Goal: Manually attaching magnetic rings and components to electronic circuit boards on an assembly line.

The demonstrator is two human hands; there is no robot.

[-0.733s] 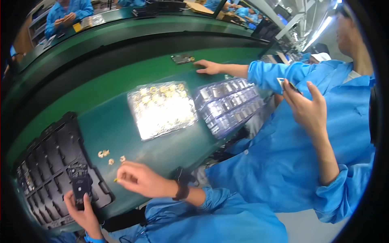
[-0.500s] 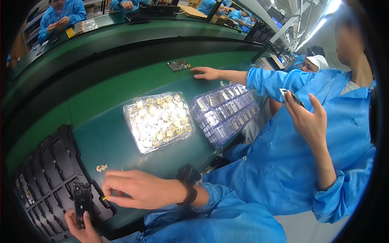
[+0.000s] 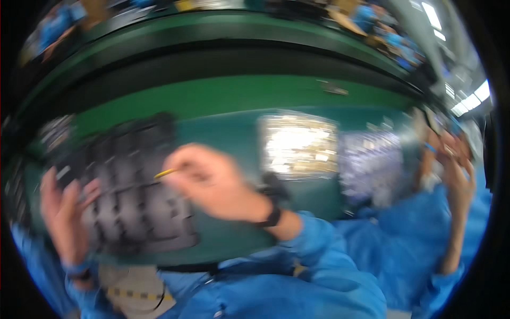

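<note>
Motion blurs the picture. My right hand is above the right part of a black moulded tray, its fingertips pinching a small, thin yellow piece. My left hand is raised at the tray's left side. Its fingers are around a flat black phone-like assembly with a small pale patch; the assembly's lower part is hidden by the fingers, and its edges merge with the dark tray. Recesses with raised ribs run across the tray.
On the green bench, a clear tray of shiny round yellow-rimmed parts stands right of centre, beside a purplish compartment tray. A small board lies farther back. At the right, a co-worker's raised hand is close to the bench.
The view has swung left, so the trays appear farther right. My left hand has lifted with the black assembly toward the tray's left side. My right hand still pinches the yellow piece.
</note>
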